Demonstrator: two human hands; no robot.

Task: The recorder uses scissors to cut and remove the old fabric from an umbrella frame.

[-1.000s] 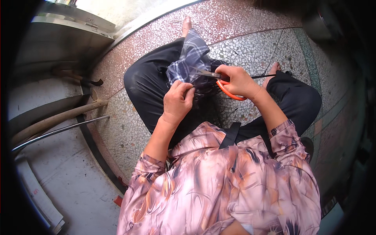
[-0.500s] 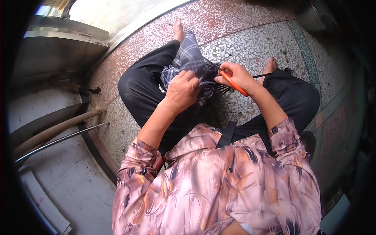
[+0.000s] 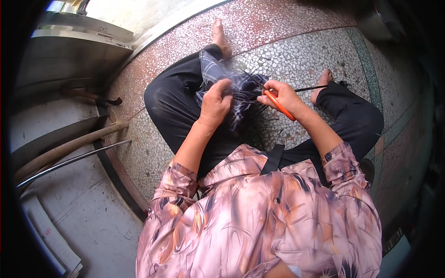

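My left hand (image 3: 216, 103) is closed at the near edge of a dark blue-grey plaid cloth (image 3: 214, 69), its fingers curled and partly blurred. The cloth lies bunched between my bent legs. In my right hand (image 3: 286, 96) is a pair of orange-handled scissors (image 3: 280, 106); the dark blades point up and left at the cloth. My right fingertips are close to thin dark strands by the cloth. A long black strip (image 3: 308, 88) stretches from beside my right hand toward my right foot.
I sit over a speckled stone floor (image 3: 296, 51), with my bare feet stretched out ahead. On the left are a wooden pole (image 3: 74, 146), a metal rod (image 3: 76, 162) and a dark hooked tool (image 3: 109, 100) beside grey panels. A shiny rounded vessel (image 3: 382, 21) stands at far right.
The far end of the cloth has dropped toward me, baring more of my left foot. My left hand has turned, its thumb side now showing. The scissors stay in my right hand.
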